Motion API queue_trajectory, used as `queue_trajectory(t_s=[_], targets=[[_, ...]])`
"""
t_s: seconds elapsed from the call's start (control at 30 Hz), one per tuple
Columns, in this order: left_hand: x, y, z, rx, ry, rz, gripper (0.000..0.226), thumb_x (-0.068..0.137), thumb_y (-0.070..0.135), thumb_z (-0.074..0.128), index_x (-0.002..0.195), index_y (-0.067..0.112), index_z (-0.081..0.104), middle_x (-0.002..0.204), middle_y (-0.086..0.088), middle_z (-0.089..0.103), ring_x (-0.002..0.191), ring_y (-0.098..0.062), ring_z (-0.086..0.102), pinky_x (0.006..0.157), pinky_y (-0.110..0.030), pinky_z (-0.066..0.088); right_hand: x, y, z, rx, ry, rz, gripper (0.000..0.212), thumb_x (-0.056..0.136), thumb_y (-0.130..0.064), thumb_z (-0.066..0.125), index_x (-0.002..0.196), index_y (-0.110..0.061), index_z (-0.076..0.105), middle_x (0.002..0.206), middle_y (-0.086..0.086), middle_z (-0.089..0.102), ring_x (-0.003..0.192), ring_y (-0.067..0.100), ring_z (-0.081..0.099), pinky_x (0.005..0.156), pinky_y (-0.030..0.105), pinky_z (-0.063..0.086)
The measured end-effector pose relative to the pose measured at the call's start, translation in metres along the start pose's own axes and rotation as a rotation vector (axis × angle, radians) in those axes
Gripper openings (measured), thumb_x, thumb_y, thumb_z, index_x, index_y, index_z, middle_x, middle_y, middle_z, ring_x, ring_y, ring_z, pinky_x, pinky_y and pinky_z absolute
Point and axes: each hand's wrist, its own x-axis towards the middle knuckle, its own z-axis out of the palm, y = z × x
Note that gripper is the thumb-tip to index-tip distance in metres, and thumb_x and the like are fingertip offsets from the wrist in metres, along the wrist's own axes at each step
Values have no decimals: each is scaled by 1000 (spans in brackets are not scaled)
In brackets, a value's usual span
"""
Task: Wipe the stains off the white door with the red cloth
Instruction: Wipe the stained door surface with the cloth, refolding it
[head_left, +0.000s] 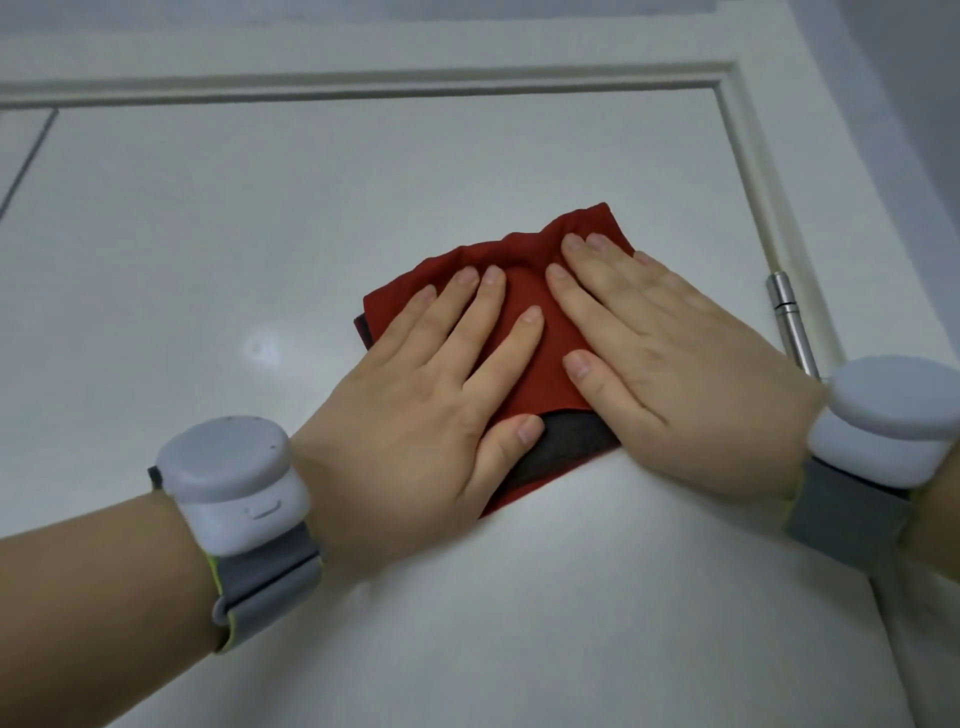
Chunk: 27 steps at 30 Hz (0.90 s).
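The left grip (415, 395) and right grip (675, 364) lay spread flat, pinching nothing, on the red cloth (524, 291) mid white door (234, 234), so it could bunch at twelve o'clock or snag the hinge (789, 322) at three o'clock.

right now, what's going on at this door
A person presses a red cloth flat against the white door with both hands, fingers straight. The left hand covers the cloth's lower left part and the right hand its right side. A metal hinge sits at the door's right edge.
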Motion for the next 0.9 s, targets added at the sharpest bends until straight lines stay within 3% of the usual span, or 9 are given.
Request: queue_trajectory(t_s=[0.43,0.9], targets=[[-8,5,6,67,54,25,70,106,53,20,161,9,29,168,-22,22,157,-37,18,125,-47,11,-8,-6,9,-13,87,14,65,102,-41,22,160,-11,25,169,9,18,157,21,12,128,43,14],[-16,0,-1,5,44,122,72,104,54,28,160,9,33,167,-22,24,156,-38,20,125,-51,15,-20,-17,-3,-23,4,23,65,103,-40,24,160,-10,24,169,9,15,157,22,10,127,46,16]])
